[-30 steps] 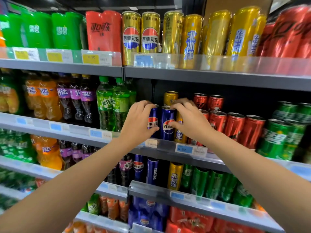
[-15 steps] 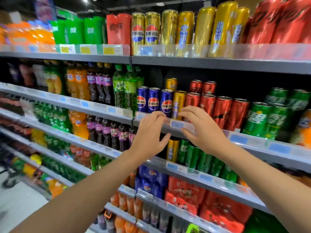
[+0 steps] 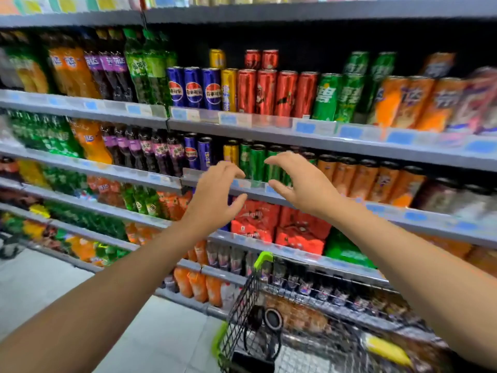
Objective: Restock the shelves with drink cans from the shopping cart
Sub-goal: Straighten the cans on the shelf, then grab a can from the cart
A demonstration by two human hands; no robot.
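Observation:
Three blue Pepsi cans [image 3: 194, 88] stand in a row on the upper can shelf [image 3: 269, 122], left of a yellow can [image 3: 228, 90] and several red cans [image 3: 277, 92]. My left hand [image 3: 215, 192] and my right hand [image 3: 298, 181] hover empty in front of the shelf below, fingers loosely curved, holding nothing. Behind them stand green cans [image 3: 255, 161]. The black wire shopping cart [image 3: 295, 324] with a green handle sits at the bottom right; its contents are blurred.
Green [image 3: 338, 95] and orange cans [image 3: 408, 103] fill the right of the upper can shelf. Bottles [image 3: 107, 65] line the shelves on the left. Red multipacks [image 3: 269, 222] sit on a lower shelf. Pale floor tiles [image 3: 40, 286] lie at the lower left.
Both hands have let go of the blue cans and dropped from the upper can shelf to the shelf below. The view has tilted down, bringing the shopping cart into sight.

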